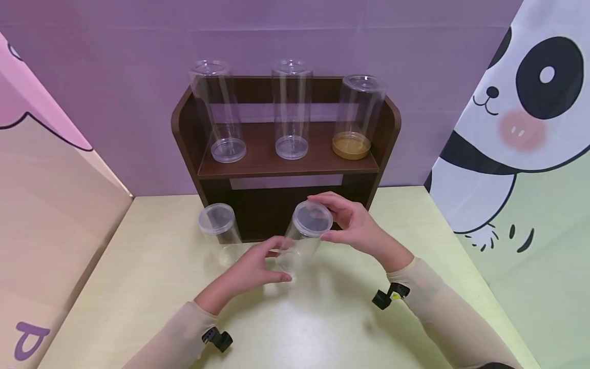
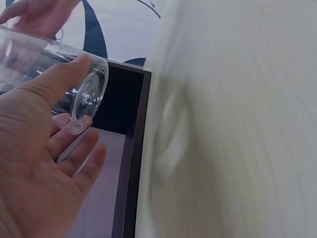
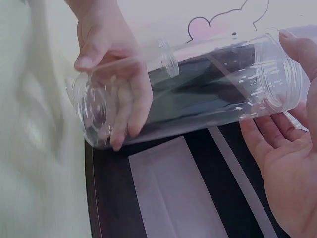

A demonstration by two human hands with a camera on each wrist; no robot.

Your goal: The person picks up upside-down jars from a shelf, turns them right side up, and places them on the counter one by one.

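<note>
A clear, lidded plastic jar [image 1: 299, 238] is between my two hands, in front of the shelf. Its translucent lid [image 1: 313, 218] is uppermost in the head view. My right hand [image 1: 352, 225] grips the lid end, thumb on one side and fingers on the other. Near the base, my left hand [image 1: 251, 264] holds the jar with thumb and fingers around it. The jar's round bottom [image 2: 91, 94] shows between thumb and fingers in the left wrist view, seemingly raised off the table. Left of it, a second clear lidded jar [image 1: 217, 220] stands on the table.
A dark brown two-level shelf [image 1: 290, 174] stands at the table's back. On its upper board are two clear jars [image 1: 228, 149] [image 1: 292, 147] and one with a golden-brown base [image 1: 351, 146]. The pale wooden table [image 1: 295, 328] spreads in front, with patterned walls around it.
</note>
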